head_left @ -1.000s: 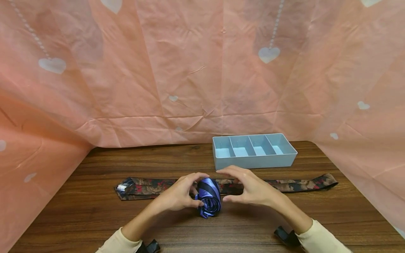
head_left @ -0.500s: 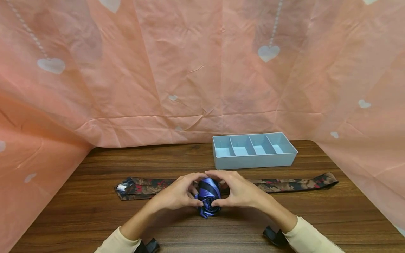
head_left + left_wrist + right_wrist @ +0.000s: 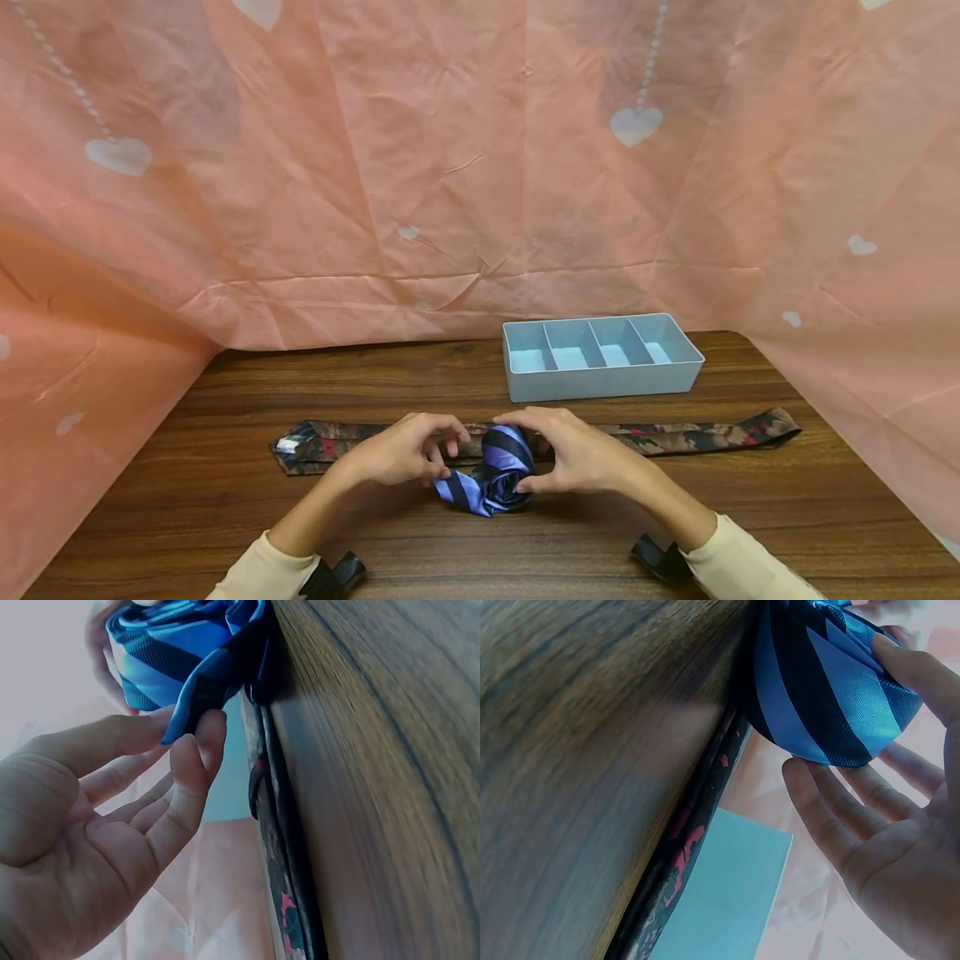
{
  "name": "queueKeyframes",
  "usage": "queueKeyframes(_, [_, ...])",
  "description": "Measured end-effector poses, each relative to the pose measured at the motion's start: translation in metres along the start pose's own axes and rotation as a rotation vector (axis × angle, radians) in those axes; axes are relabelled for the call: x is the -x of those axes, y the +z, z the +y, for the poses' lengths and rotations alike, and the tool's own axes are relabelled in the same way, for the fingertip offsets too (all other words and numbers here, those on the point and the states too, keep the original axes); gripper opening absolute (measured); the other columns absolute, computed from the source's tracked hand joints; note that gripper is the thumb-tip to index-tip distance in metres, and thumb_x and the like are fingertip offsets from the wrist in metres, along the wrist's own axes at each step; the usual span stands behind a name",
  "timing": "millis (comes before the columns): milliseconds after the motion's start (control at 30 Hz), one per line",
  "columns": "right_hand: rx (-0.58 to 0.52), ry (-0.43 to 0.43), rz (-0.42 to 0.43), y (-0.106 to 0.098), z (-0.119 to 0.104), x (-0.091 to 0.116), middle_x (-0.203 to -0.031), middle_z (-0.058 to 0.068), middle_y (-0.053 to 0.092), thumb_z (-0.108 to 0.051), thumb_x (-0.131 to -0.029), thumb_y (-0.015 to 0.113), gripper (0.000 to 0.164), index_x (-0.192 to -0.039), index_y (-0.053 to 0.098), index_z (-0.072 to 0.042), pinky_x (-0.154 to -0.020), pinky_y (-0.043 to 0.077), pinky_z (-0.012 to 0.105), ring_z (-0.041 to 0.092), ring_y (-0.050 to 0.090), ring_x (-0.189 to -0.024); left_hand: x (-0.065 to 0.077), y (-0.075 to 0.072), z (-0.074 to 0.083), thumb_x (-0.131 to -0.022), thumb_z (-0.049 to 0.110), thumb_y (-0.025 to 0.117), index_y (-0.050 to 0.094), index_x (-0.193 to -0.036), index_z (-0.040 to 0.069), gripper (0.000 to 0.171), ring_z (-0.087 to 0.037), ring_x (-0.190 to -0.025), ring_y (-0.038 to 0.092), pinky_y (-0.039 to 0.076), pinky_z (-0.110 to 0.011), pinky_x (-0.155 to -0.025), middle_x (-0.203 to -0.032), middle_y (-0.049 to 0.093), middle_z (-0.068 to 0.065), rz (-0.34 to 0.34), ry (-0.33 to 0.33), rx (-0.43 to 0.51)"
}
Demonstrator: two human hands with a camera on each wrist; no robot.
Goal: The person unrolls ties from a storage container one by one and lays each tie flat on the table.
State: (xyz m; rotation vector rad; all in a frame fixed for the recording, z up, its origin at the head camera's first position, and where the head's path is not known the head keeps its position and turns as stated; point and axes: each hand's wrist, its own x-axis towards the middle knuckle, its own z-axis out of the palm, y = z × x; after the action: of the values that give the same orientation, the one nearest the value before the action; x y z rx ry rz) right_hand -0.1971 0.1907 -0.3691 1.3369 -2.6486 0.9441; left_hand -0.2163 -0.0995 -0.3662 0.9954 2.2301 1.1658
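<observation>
A blue-and-black striped necktie (image 3: 507, 454), rolled into a coil, stands on the table, its loose end sticking out to the left. My right hand (image 3: 581, 454) grips the coil from the right, thumb at the near side and fingers at the far side. In the left wrist view, the tie's end (image 3: 199, 690) lies between the thumb and fingers of my left hand (image 3: 112, 817), which pinches it. Behind the roll, a brown floral necktie (image 3: 697, 437) lies flat across the table, partly hidden by both hands and the roll.
A pale blue box (image 3: 603, 382) with several compartments stands at the back, right of centre. A peach curtain with hearts (image 3: 450, 167) closes off the back and sides of the wooden table (image 3: 420, 558).
My right hand has come in from the right and taken hold of the coil. My left hand has drawn back leftward, pulling the tie's end out from the roll.
</observation>
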Motion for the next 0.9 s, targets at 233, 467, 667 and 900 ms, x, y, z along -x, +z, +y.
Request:
queueKeyframes(233, [-0.009, 0.036, -0.02, -0.001, -0.001, 0.001, -0.134, 0.013, 0.065, -0.021, -0.079, 0.091, 0.075, -0.144, 0.056, -0.004, -0.085, 0.06, 0.037, 0.021, 0.065, -0.11, 0.001, -0.004, -0.008, -0.087, -0.016, 0.07, 0.057, -0.129, -0.009, 0.044, -0.012, -0.058, 0.062, 0.056, -0.026, -0.056, -0.096, 0.056, -0.014, -0.074, -0.024, 0.024])
queueKeyframes(467, [0.003, 0.032, -0.02, -0.002, 0.0, 0.005, -0.134, 0.014, 0.065, -0.02, -0.079, 0.09, 0.076, -0.144, 0.056, -0.003, -0.086, 0.06, 0.036, 0.021, 0.064, -0.111, 0.0, -0.004, -0.011, -0.085, -0.022, 0.064, 0.059, -0.127, -0.007, 0.045, -0.012, -0.063, 0.062, 0.054, -0.026, -0.057, -0.095, 0.055, -0.011, -0.138, -0.042, -0.017])
queueKeyframes(667, [-0.015, 0.024, -0.023, -0.001, 0.002, 0.006, -0.133, 0.016, 0.065, -0.018, -0.08, 0.089, 0.075, -0.144, 0.055, -0.001, -0.084, 0.061, 0.035, 0.023, 0.066, -0.11, 0.001, -0.003, -0.014, -0.086, -0.016, 0.068, 0.064, -0.114, -0.001, 0.031, -0.005, -0.072, 0.059, 0.054, -0.021, -0.065, -0.094, 0.057, -0.007, -0.14, 0.002, -0.121])
queueKeyframes(900, [-0.021, 0.054, -0.032, -0.001, 0.0, 0.007, -0.134, 0.014, 0.064, -0.018, -0.08, 0.09, 0.076, -0.145, 0.054, -0.003, -0.086, 0.06, 0.037, 0.022, 0.065, -0.112, 0.003, -0.004, -0.016, -0.087, -0.006, 0.078, 0.071, -0.102, 0.006, 0.02, -0.003, -0.082, 0.061, 0.056, -0.022, -0.072, -0.101, 0.064, 0.0, -0.121, 0.134, -0.281])
